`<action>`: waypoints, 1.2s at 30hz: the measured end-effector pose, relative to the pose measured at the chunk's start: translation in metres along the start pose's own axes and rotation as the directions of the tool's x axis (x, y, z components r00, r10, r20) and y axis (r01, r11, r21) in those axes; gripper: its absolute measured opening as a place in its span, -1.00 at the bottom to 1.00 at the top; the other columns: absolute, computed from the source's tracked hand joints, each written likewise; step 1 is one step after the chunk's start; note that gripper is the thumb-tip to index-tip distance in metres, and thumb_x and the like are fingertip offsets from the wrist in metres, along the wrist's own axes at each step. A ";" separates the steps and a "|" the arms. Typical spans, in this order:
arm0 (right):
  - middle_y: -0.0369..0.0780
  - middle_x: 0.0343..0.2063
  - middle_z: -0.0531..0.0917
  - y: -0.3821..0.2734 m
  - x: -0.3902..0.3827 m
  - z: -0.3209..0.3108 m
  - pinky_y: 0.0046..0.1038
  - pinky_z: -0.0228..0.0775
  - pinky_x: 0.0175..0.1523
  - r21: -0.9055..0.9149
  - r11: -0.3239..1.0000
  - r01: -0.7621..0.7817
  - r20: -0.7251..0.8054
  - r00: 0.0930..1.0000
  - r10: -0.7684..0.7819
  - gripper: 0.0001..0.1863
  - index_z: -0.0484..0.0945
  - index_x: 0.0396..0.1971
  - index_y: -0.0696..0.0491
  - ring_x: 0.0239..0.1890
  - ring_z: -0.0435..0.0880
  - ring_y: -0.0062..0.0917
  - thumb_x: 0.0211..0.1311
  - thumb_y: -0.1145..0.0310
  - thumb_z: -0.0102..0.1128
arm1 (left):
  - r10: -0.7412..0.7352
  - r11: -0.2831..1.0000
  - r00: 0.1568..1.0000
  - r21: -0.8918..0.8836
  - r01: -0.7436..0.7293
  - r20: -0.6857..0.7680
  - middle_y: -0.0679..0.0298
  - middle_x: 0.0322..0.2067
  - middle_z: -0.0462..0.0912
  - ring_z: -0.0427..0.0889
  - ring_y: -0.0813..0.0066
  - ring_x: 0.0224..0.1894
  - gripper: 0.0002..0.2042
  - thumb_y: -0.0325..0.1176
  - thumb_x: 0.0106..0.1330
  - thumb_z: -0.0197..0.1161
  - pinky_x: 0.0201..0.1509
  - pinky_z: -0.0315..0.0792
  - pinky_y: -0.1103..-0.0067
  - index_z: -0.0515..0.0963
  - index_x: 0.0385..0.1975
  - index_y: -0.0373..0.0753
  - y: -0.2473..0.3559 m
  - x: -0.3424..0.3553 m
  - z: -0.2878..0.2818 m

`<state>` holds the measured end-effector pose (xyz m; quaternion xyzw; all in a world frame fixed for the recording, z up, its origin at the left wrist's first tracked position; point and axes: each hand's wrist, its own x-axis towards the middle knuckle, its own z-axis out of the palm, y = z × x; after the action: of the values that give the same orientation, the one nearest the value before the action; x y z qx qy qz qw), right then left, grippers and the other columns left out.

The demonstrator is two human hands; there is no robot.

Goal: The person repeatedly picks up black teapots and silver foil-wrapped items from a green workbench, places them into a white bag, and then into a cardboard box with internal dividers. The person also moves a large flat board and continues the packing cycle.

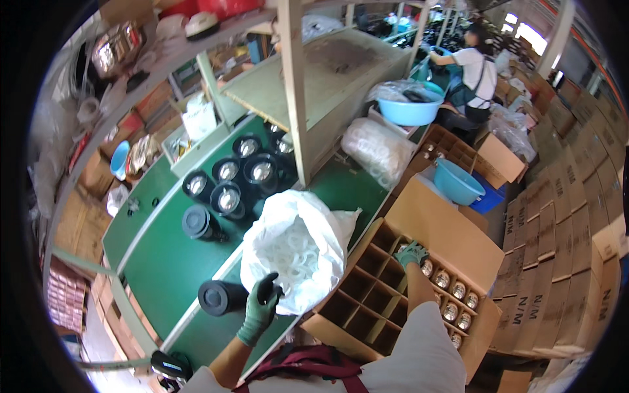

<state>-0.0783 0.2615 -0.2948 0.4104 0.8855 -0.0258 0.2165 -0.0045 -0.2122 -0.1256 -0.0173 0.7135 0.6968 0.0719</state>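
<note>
Well, my right hand (411, 254) is down at the far side of the open carton (481, 344), fingers curled at a compartment beside the silver pieces (442, 280); whether they have closed around one I can't make out, since my own hand hides the contact. Those pieces stand in their cells at the right of the carton, while several cells at the left look dark and bare. To work well here, I'd want my fingertips spread evenly round a piece and the pull kept straight up, so its shiny side doesn't scrape the cardboard dividers (357, 289) or knock its neighbour. My left hand (259, 309) is bent at the near rim of the white sack (257, 245), thumb and fingers close together; a small ring may be pinched there, but I can't be sure. The sack's mouth gapes wide over a heap of translucent rings (300, 259), so a light pinch at the edge of the pile should separate one without dragging others along. The black cylinder (217, 299) lies just beside that wrist on the green belt (154, 265), so I'd keep my elbow movement small and avoid rolling it.
</note>
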 end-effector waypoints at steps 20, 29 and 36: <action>-0.08 0.04 0.45 0.032 -0.360 0.030 -0.32 0.37 0.07 0.217 0.269 0.939 -0.727 0.339 -0.597 -0.34 0.32 0.11 0.17 0.04 0.46 -0.32 -0.03 0.41 0.40 | 0.247 0.928 0.921 0.200 -0.314 0.300 0.28 -0.28 0.51 0.52 0.56 -0.24 -0.71 -0.50 0.31 0.18 -0.13 0.41 0.62 0.57 0.02 -0.30 0.093 -0.048 -0.027; -0.05 -0.09 0.40 0.000 -0.383 0.024 -0.23 0.34 0.06 -0.150 0.282 0.948 -0.852 0.021 -0.522 -0.03 0.31 0.07 0.19 -0.03 0.43 -0.15 -0.25 -0.14 0.56 | 0.145 0.979 0.956 -0.174 -0.102 0.256 0.25 -0.04 0.58 0.53 0.53 -0.02 -0.68 -0.29 0.37 0.21 0.12 0.40 0.58 0.53 0.05 -0.31 0.099 -0.086 -0.080; 0.01 0.00 0.47 -0.052 -0.408 0.019 -0.16 0.42 0.00 -0.142 0.154 0.978 -0.736 -0.001 -0.677 0.05 0.30 0.15 0.21 -0.03 0.53 -0.17 -0.29 -0.16 0.55 | 0.355 0.897 0.935 0.293 -0.332 -0.027 0.07 0.05 0.44 0.53 0.24 -0.01 -0.59 -0.24 0.36 0.19 0.16 0.36 0.45 0.45 0.17 -0.21 0.082 -0.124 -0.110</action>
<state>0.1227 -0.0692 -0.1539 -0.2118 0.9189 -0.1961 -0.2687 0.0996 -0.3289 -0.0267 0.0917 0.8001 0.5876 -0.0788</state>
